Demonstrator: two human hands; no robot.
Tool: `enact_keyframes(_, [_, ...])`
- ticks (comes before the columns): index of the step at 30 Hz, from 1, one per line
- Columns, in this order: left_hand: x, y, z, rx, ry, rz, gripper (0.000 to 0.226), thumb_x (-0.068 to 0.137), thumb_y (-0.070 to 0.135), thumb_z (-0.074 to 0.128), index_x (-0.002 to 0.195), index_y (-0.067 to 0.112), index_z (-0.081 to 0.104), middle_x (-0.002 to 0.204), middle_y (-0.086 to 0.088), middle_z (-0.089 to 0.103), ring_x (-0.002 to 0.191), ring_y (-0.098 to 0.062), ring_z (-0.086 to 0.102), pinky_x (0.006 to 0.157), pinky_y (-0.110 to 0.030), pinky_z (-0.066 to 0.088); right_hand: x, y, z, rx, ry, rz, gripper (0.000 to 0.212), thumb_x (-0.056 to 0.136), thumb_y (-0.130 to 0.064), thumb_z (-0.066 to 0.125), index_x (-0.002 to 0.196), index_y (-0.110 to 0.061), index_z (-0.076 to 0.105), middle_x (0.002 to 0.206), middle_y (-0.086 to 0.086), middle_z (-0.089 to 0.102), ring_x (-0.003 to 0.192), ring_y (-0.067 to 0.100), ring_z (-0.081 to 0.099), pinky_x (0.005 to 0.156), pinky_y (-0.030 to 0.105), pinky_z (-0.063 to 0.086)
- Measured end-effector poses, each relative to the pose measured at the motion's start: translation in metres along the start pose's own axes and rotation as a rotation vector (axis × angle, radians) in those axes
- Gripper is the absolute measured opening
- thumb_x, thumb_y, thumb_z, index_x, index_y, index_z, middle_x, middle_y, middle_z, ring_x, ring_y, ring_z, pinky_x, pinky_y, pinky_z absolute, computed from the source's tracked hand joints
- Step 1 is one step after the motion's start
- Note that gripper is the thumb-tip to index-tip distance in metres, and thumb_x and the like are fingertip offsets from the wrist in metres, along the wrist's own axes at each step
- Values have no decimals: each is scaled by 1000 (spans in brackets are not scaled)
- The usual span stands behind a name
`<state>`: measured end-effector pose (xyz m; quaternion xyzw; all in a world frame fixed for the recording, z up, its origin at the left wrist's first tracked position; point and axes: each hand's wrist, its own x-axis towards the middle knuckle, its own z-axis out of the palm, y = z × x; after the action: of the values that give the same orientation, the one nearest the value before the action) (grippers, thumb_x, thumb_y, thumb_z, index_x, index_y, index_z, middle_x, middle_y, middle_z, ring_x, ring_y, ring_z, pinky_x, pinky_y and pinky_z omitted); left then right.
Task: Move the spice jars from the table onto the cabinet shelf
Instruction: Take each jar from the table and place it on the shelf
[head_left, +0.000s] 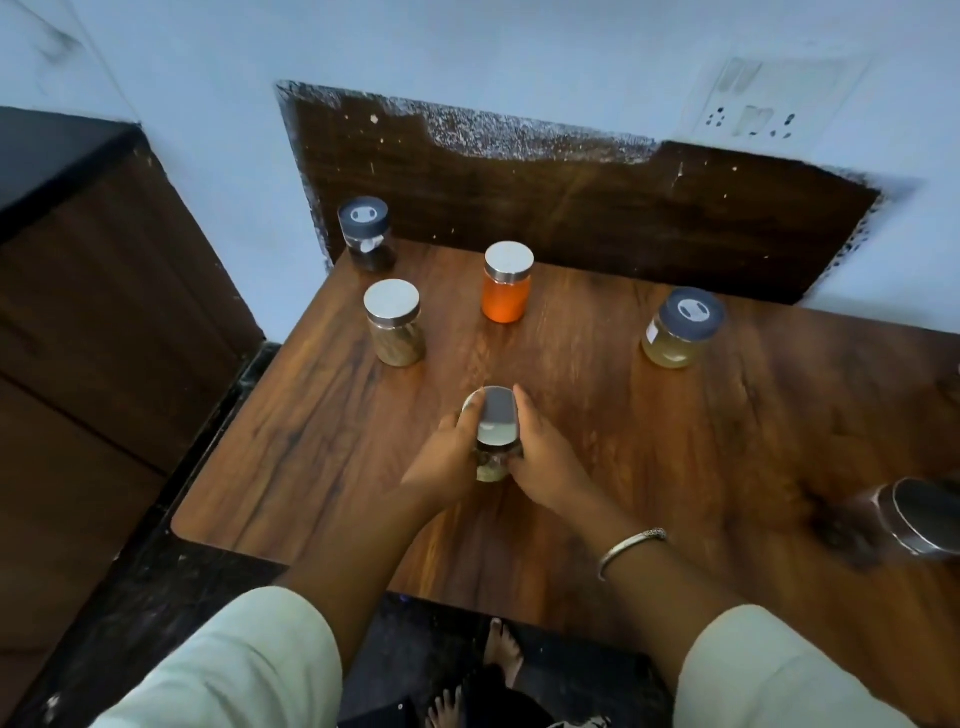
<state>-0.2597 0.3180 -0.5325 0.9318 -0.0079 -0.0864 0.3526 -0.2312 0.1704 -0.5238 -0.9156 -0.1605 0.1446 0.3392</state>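
Five spice jars stand on the wooden table, and a sixth, steel-lidded container shows blurred at the right edge. The left hand and right hand both clasp the nearest jar by its sides, near the front middle. Beyond sit two more silver-lidded jars, the orange-powder jar and the brown-spice jar, and two dark-lidded ones: the black-spice jar at the back left corner, the pale-yellow jar to the right.
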Motion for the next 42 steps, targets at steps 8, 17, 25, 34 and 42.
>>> enact_keyframes(8, [-16,27,-19,-638,91,100,64,88,-10,43,134,33,36,134,-10,47,120,-19,49,102,-43,44,-13,0,-24,344,273,-35,66,79,-36,70,136,-18,42,130,-2,49,118,16,50,99,41,45])
enact_keyframes(17, [-25,53,-52,-916,28,115,40,98,14,38,134,32,30,114,-1,59,94,-18,64,76,-41,55,-36,-16,-55,828,-75,-57,87,71,-22,74,142,-39,25,129,-4,52,113,14,58,80,32,55])
enact_keyframes(25, [-28,66,-54,-734,76,80,69,93,36,49,145,44,5,127,4,55,103,-9,64,86,-34,55,-35,-41,-51,582,209,-11,95,70,-45,75,146,-32,18,141,-3,41,122,13,46,89,27,47])
enact_keyframes(34, [-36,80,-62,-1084,35,106,72,78,24,70,137,28,29,128,-8,55,112,-24,60,90,-44,52,-52,-51,-71,804,56,-123,79,71,-35,69,139,-33,28,128,2,52,113,16,57,80,24,55])
enact_keyframes(42, [-39,93,-61,-817,62,156,68,89,40,51,146,35,14,136,-2,46,121,-17,52,97,-35,48,-57,-54,-75,837,135,-116,86,71,-22,79,140,-32,30,126,-3,55,110,12,60,76,25,55])
